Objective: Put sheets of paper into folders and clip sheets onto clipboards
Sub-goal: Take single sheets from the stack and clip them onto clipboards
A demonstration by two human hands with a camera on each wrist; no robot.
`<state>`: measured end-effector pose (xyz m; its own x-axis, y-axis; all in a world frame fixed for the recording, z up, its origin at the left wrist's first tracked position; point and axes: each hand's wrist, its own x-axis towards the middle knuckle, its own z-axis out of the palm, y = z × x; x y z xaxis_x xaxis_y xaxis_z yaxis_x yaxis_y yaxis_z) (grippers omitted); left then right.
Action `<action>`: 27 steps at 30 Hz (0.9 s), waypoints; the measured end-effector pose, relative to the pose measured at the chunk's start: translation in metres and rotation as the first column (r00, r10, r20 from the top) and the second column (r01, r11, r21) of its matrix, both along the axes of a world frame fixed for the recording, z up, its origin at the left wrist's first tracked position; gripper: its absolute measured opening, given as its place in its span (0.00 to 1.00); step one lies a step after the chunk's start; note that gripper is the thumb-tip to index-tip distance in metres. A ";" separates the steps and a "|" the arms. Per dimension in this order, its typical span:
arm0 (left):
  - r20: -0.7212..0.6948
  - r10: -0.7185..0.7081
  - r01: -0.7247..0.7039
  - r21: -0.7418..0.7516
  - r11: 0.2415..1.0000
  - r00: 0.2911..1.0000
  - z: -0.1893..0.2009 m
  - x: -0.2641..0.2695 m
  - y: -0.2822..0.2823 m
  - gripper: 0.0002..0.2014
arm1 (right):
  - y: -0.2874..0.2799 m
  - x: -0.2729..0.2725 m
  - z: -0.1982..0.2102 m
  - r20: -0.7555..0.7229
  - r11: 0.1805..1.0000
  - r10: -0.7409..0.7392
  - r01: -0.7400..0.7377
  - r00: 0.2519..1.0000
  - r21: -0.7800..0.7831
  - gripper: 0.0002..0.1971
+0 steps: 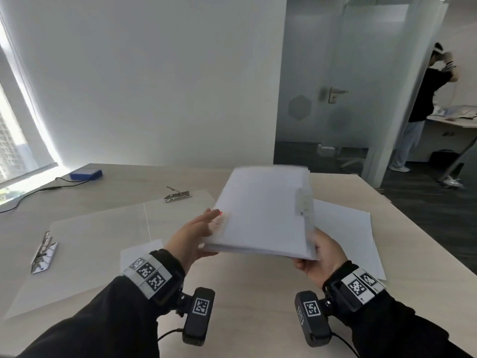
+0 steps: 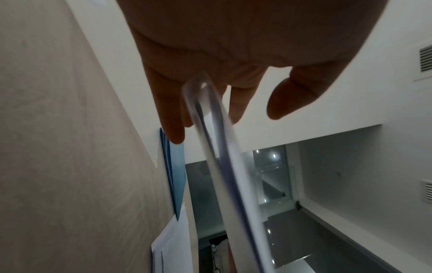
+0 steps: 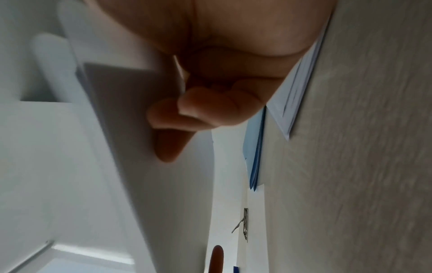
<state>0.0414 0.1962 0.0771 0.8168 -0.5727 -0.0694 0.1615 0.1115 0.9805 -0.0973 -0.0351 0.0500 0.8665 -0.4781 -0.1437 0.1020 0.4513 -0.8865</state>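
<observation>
A translucent folder (image 1: 263, 215) filled with white sheets is held up, tilted and blurred, above the table (image 1: 245, 293). My left hand (image 1: 206, 228) is at its near left corner. In the left wrist view the folder's edge (image 2: 224, 147) runs into the fork of that hand (image 2: 224, 122), the fingers (image 2: 168, 114) straight and the thumb apart from it. My right hand (image 1: 315, 254) grips the near right corner. Its curled fingers (image 3: 187, 114) press the folder's underside (image 3: 121, 103).
Two clear clipboards lie on the left of the table, their metal clips at the near left (image 1: 44, 251) and further back (image 1: 178, 196). Loose white sheets (image 1: 348, 228) lie right. A blue box (image 1: 86, 174) with a cable sits far left. Blue folders (image 3: 256, 153) lie beneath. A person (image 1: 426, 99) stands beyond the glass door.
</observation>
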 end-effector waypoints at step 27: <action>-0.428 0.048 -0.138 -0.180 0.974 0.902 -0.046 0.039 -0.120 0.07 | -0.071 0.025 -0.026 0.019 0.982 -0.123 0.119 0.992 0.145 0.23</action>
<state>0.0806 0.0758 0.0313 0.7876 -0.5337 -0.3079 0.5307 0.3337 0.7791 -0.0725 -0.1063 0.0243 0.8084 -0.5556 -0.1945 0.1874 0.5562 -0.8097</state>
